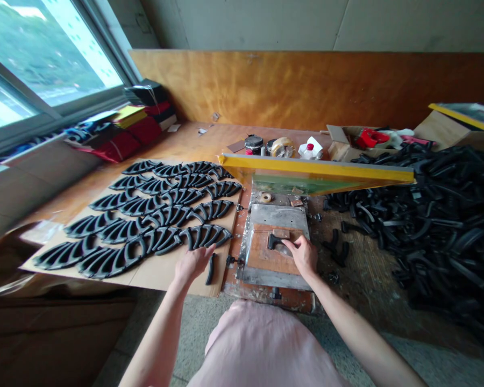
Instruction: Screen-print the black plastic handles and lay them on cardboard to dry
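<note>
- Two hands reach over a wooden counter (210, 134).
- Left hand (193, 263), open, rests on rows of black plastic pieces (171, 216) on cardboard (165, 282).
- Right hand (302, 255), fingers curled, touches one black piece (275, 242) on a wooden pad (266, 263); grip unclear.

A short black plastic piece (275, 242) lies flat at lower centre of the frame, its squared end facing left. Left of it, a loose black strip (211, 269) lies lengthwise, nearly upright in the frame. Further left, black arched pieces (145, 215) with ribbed, fan-like openings spread in neat, overlapping rows — all matte, all lying flat, reaching toward the window side.
</note>
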The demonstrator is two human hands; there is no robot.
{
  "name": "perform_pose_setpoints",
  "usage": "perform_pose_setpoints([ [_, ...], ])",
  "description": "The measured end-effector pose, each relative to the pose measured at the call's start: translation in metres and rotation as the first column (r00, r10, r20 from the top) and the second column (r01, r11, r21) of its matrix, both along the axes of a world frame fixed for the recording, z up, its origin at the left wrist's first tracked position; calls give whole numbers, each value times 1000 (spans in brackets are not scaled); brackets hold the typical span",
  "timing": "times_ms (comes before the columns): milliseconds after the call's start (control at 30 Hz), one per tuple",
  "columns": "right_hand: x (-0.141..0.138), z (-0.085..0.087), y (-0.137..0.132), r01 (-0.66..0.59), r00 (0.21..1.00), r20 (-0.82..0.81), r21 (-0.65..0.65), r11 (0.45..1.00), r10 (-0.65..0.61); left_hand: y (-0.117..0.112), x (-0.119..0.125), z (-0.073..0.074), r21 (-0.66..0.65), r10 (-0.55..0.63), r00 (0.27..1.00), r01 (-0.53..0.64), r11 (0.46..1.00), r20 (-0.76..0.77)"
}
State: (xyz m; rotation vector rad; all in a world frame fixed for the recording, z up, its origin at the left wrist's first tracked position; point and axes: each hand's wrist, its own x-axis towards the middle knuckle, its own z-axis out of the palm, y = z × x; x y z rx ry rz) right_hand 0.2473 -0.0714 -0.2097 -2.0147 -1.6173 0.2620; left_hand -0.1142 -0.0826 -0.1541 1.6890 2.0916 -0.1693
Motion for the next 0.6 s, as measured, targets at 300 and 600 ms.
perform_pose_setpoints([
  [300,-14,21,3,-412,909,161,210,887,384,64,87,131,463,-251,567,-268,845,785],
  [600,-5,29,-5,-790,591,272,4,613,759,61,123,145,399,-313,254,-452,798,915],
])
